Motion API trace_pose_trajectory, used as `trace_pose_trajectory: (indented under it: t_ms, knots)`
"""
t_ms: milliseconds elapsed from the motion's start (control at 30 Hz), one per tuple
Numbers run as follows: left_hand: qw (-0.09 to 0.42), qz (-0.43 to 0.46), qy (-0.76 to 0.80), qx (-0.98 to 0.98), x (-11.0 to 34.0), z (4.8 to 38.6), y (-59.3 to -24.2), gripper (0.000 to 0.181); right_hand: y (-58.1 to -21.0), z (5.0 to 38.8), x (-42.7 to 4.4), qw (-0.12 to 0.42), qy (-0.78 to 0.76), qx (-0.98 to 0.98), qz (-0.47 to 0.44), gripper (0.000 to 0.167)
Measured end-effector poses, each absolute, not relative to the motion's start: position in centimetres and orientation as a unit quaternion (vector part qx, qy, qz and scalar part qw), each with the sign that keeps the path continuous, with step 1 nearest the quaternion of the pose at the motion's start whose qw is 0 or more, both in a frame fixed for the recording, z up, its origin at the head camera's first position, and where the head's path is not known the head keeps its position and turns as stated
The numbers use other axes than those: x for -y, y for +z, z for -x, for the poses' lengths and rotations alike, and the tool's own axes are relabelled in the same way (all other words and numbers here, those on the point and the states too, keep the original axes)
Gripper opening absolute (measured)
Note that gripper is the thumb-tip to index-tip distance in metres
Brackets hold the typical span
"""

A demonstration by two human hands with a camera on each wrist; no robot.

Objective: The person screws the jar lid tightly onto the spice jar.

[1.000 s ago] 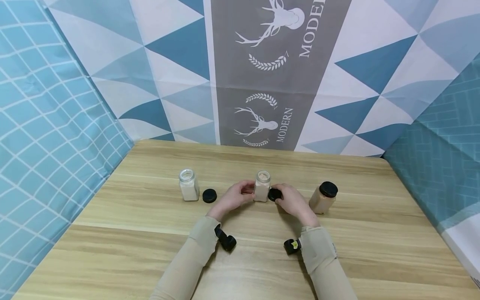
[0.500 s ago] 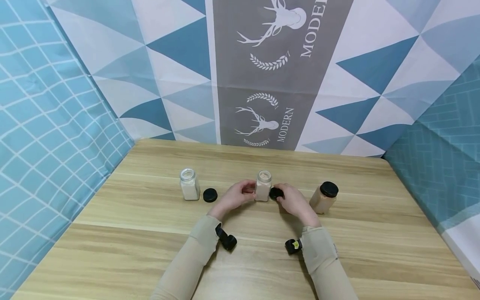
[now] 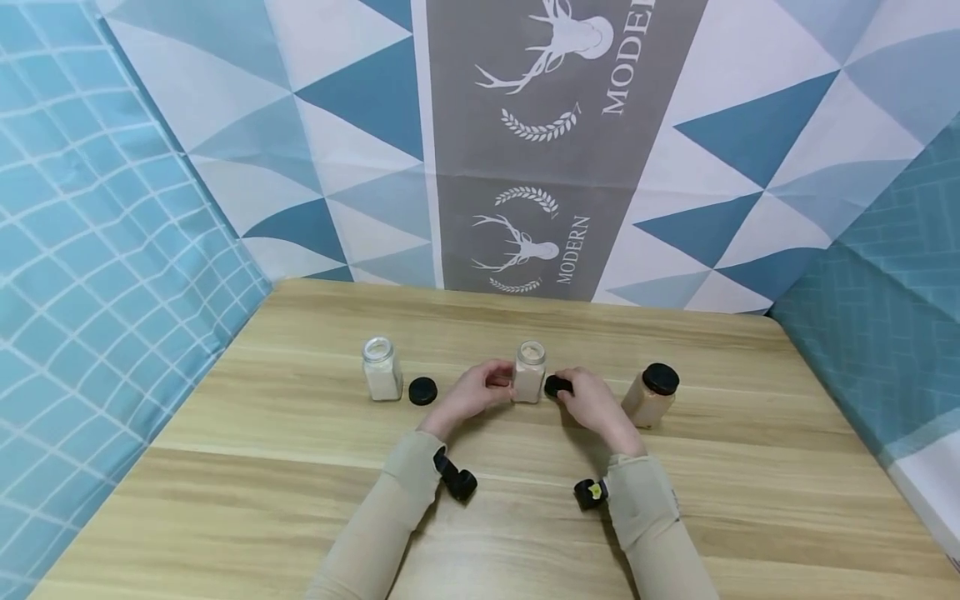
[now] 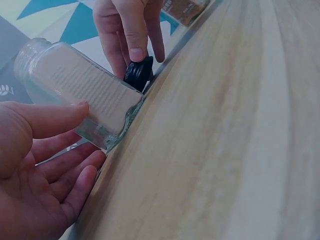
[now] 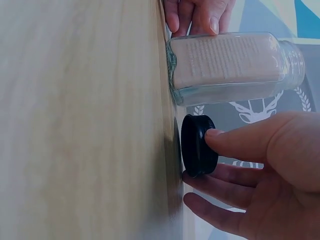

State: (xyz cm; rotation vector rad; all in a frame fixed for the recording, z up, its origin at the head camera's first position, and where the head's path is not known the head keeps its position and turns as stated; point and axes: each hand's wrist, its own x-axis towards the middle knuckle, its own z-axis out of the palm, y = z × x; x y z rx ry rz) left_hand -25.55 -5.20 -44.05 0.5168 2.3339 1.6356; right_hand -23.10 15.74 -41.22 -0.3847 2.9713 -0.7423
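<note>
An uncapped glass jar of pale powder (image 3: 528,379) stands upright at the middle of the table. My left hand (image 3: 474,392) is at its left side, thumb and fingers touching the lower part of the glass, as the left wrist view shows (image 4: 45,170). Just right of the jar, my right hand (image 3: 592,402) pinches a black lid (image 3: 556,386) between thumb and fingers. In the right wrist view the lid (image 5: 197,145) is low at the tabletop, slightly tilted, with its hollow side towards the table.
At the left stands an open jar of white powder (image 3: 383,377), with a black lid (image 3: 422,391) lying beside it. Right of my right hand stands a capped jar (image 3: 649,398) with a black lid. Patterned cloth (image 3: 525,150) hangs behind the wooden table (image 3: 247,467).
My right hand and the black lid have shifted slightly right, away from the middle jar. My left hand stays beside that jar. The whole head view has drifted slightly.
</note>
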Motion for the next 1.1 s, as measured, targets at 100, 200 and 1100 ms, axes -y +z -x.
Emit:
trace_pose_trajectory:
  t_ms: [100, 200, 1100]
  knots:
    - [0.12, -0.179, 0.563, -0.798, 5.1, 25.7, -44.1, 0.047, -41.1, 23.2, -15.8, 0.025, -0.246, -0.961, 0.124, 0.037]
    - [0.122, -0.173, 0.568, -0.796, 5.1, 25.7, -44.3, 0.047, -41.1, 23.2, -15.7, 0.029, -0.258, -0.958, 0.119, 0.037]
    - [0.12, -0.176, 0.571, -0.793, 5.3, 25.7, -44.5, 0.047, -40.2, 22.9, -15.8, -0.032, -0.32, -0.942, 0.099, 0.038]
